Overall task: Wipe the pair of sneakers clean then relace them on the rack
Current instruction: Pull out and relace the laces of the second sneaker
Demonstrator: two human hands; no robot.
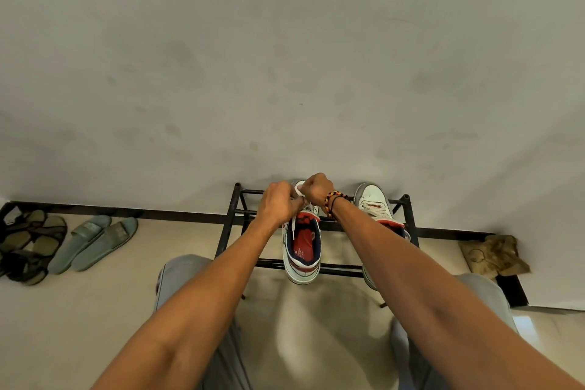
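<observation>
Rising behind everything, a grey wall (285, 57) fills most of the view, its dark skirting (177, 215) meeting a pale floor (304, 326). A person's two bare forearms reach out over grey-trousered knees (180, 269) to a black metal rack (323, 268) standing against the wall. Two white sneakers sit on the rack's top bars, toes to the wall. The left sneaker (302, 247), with a red insole and navy lining, lies directly under both hands; the right sneaker (375, 203) sits just beside it, partly hidden by the right forearm. On the floor to the left lie a pair of grey-green slides (95, 241) and, further left, dark sandals (28, 241). A crumpled tan cloth (493, 255) lies on the floor at right. The left hand (278, 203) is curled, pinching a white lace (295, 225) whose end hangs over the shoe's opening. The right hand (316, 188), fingers curled, grips the lace near the tongue; the two hands touch. Beaded bracelets (332, 201) circle the right wrist.
</observation>
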